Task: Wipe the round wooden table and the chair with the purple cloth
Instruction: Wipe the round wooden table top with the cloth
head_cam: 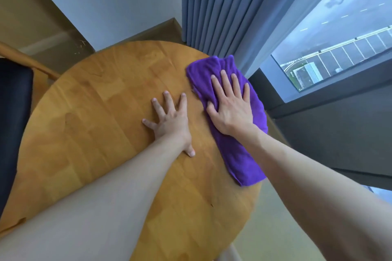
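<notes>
Purple cloth (233,150) is folded into a long strip and lies flat on the table (101,125), right under the right hand (230,107), running along the rim on that hand's outer side. It sticks out past the fingertips toward the curtain and trails back under the wrist and forearm, so the hand sits on roughly the middle of it. That right hand is flat, palm down, fingers straight and a bit spread, just pressing the cloth onto the wood, not gripping it; the thumb tip dips into a fold at the cloth's inner edge. Left hand (171,121) is just beside it on the thumb side, apart from the cloth, also relaxed and flat with fingers fanned out, resting on bare wood and holding nothing. Round top is light wood made of joined blocks. Out past the left hand's little finger you get the chair (14,112), a dark cushion with a wooden frame, tucked close to the rim. Beyond the right hand's fingertips hangs a blue pleated curtain (214,6), and further out on that side is a window (339,34) looking down on a road.
</notes>
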Motion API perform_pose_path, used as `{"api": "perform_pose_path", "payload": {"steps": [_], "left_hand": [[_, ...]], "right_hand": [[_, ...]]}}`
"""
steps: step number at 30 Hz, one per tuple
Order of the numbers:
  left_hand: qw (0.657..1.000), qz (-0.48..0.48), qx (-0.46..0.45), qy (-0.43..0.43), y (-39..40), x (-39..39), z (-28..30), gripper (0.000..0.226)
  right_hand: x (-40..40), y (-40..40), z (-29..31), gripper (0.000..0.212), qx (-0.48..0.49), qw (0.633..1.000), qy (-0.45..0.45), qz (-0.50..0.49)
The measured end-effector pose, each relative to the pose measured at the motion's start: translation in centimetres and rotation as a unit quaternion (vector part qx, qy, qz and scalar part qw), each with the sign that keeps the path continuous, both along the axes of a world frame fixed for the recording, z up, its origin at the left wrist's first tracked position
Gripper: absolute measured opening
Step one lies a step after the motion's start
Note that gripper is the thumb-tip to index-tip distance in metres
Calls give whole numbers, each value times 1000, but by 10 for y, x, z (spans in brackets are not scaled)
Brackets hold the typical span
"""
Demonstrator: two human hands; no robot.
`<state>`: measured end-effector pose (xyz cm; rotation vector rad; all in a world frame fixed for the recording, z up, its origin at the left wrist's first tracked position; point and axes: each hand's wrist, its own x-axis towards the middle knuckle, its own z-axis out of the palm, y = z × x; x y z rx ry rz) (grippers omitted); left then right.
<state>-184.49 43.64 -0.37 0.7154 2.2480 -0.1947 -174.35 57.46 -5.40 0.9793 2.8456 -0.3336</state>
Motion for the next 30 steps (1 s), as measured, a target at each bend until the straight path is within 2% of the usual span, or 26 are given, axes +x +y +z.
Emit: {"api": "perform_pose_path", "payload": {"steps": [3, 5, 9, 12, 14, 16, 19, 23, 25, 28, 30], "left_hand": [[1000, 1, -4, 6, 1, 1, -1, 173], [1000, 1, -8, 5, 1, 1, 2, 172], [1000, -12, -5, 11, -2, 1, 2, 162], [999, -34, -14, 22, -4, 2, 3, 164], [999, -37, -7, 24, -3, 1, 4, 164], [999, -31, 3, 24, -1, -1, 4, 164], [999, -24, 10, 23, -1, 0, 1, 169], [1000, -23, 13, 17, -4, 1, 0, 169], [1000, -18, 14, 9, -4, 0, 0, 165], [1000, -17, 19, 10, -4, 0, 2, 153], [1000, -21, 14, 7, -5, 1, 4, 162]], "right_hand": [[-28, -21, -2, 74, -21, 996, 20, -84], [-25, -40, 1, 73, -34, 996, 27, -77], [24, -65, 7, 71, -55, 996, 27, 67], [61, -35, 8, 74, -31, 983, -8, 181], [62, -7, 9, 77, -7, 977, -21, 211], [45, 7, 7, 79, 1, 983, -12, 182], [6, 3, 4, 78, 4, 998, 11, 70], [-23, -32, 3, 74, -19, 998, 26, -60], [-14, -58, 5, 73, -39, 997, 36, -58], [32, -87, 8, 73, -67, 997, 32, 25], [69, -91, 8, 74, -68, 994, 19, 77]]}}
